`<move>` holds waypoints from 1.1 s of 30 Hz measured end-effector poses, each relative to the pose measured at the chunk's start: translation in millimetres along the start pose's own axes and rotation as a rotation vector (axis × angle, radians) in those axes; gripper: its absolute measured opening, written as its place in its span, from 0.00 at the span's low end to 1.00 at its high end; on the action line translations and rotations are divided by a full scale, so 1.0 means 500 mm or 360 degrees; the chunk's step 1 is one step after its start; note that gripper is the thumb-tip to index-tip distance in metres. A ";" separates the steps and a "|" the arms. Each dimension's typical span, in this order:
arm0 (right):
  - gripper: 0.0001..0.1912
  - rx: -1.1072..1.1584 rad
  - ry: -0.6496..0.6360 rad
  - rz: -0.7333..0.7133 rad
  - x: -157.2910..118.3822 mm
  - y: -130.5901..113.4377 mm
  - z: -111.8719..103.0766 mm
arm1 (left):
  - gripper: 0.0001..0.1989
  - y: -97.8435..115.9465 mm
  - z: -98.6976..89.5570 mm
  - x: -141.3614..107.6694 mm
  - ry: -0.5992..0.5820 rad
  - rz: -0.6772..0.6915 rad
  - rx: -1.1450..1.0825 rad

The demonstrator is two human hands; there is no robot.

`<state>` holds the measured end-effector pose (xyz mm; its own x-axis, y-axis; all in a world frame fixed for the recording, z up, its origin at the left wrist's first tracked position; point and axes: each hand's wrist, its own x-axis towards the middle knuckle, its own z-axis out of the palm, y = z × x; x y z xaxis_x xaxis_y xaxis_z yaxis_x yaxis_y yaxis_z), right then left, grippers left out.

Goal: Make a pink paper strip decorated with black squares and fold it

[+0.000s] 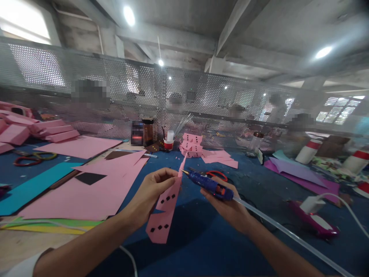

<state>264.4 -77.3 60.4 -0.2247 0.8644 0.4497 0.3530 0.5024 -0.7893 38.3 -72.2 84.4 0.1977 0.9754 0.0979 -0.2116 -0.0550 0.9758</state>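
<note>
My left hand (152, 192) pinches a folded pink paper piece (161, 225) with black diamond marks, holding it above the blue table. The piece hangs down from the fingers, and its narrow upper end points away from me. My right hand (227, 207) is wrapped round a dark blue hot glue gun (207, 184). A clear glue stick (282, 227) runs out of its back toward the lower right. The gun's metal tip is at the edge of the pink piece, just beside my left fingertips; whether they touch I cannot tell.
Pink sheets (98, 188) and a teal strip (37, 186) lie at left, near scissors (34, 157). Red-handled scissors (216, 175) lie behind the glue gun. Pink marked pieces (191, 146) stand by the mesh partition (201, 92). At right are purple sheets (300, 177) and a magenta power strip (314, 221).
</note>
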 end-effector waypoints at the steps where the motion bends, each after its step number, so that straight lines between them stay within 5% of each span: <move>1: 0.10 -0.0002 0.0000 -0.0010 -0.001 0.001 0.001 | 0.08 0.000 0.001 -0.001 0.0009 0.0001 -0.0002; 33: 0.06 -0.0145 0.0011 -0.0138 -0.009 -0.018 -0.002 | 0.12 -0.005 0.002 -0.005 0.0152 0.0290 0.0538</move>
<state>263.4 -85.7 65.8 -0.2521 0.8175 0.5177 0.4137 0.5747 -0.7061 39.2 -74.6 81.7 0.0928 0.9577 0.2725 0.0954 -0.2810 0.9550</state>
